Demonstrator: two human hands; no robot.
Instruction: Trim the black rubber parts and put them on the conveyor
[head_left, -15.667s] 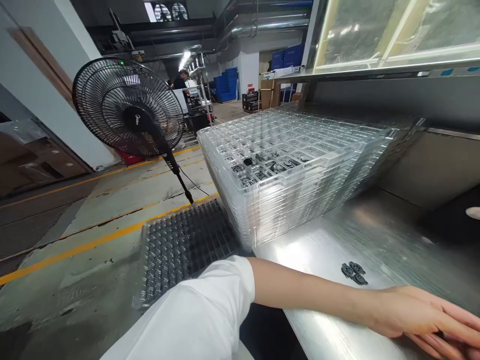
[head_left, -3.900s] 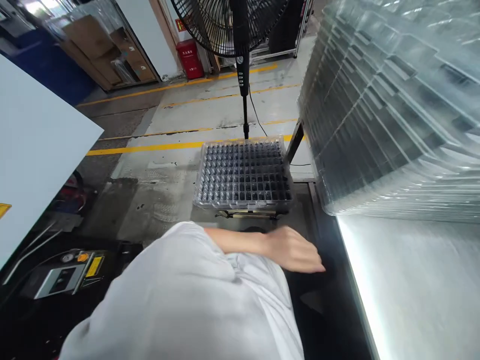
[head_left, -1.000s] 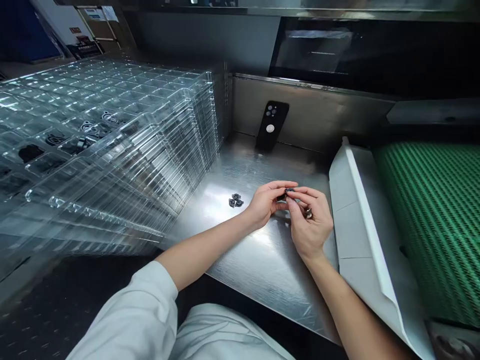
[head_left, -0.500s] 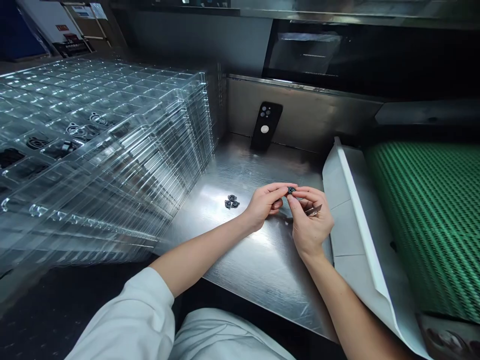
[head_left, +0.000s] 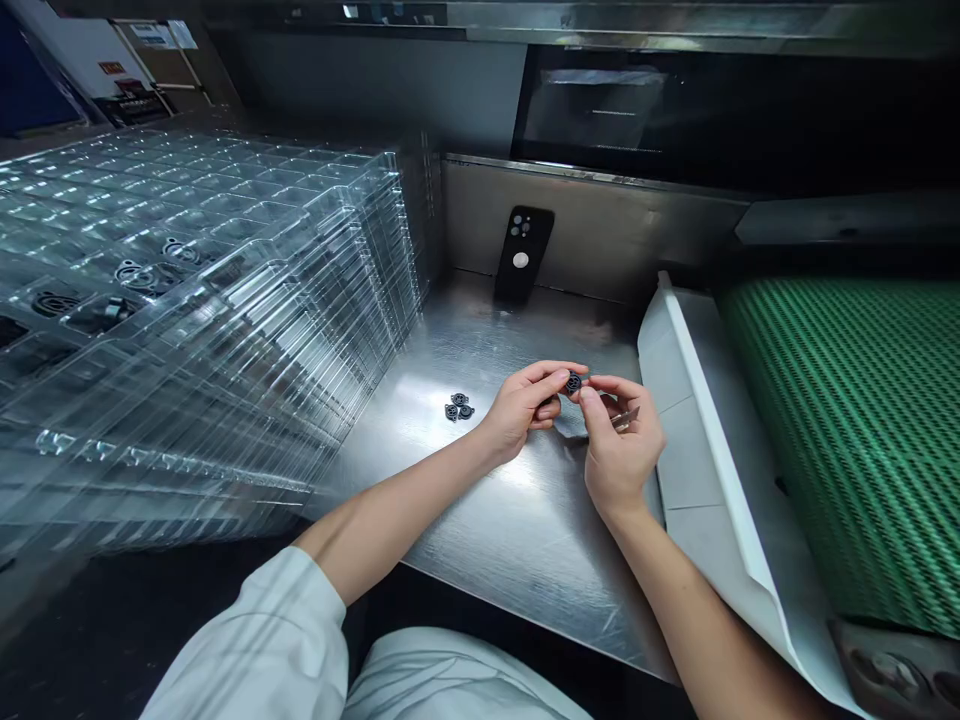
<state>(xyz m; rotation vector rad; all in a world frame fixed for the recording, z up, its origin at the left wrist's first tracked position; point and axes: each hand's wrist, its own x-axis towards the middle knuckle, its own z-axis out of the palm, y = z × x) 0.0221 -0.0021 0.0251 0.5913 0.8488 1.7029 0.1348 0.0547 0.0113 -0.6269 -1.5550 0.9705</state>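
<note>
Both forearms bare, reaching fwd and converging mid-frame. Left hand [head_left: 520,410] palm-down, thumb & index fingers [head_left: 553,371] pinched together at the tips, other fingers curled under. Right hand [head_left: 619,445] opposite, back toward the viewer, wrist bent up, fingertips meeting the left's. White sleeve on left upper arm.

Open steel bench [head_left: 517,520] in front of me; tray stack [head_left: 225,300] walls off my left, white guide [head_left: 705,420] my right, phone [head_left: 521,255] leans behind.
</note>
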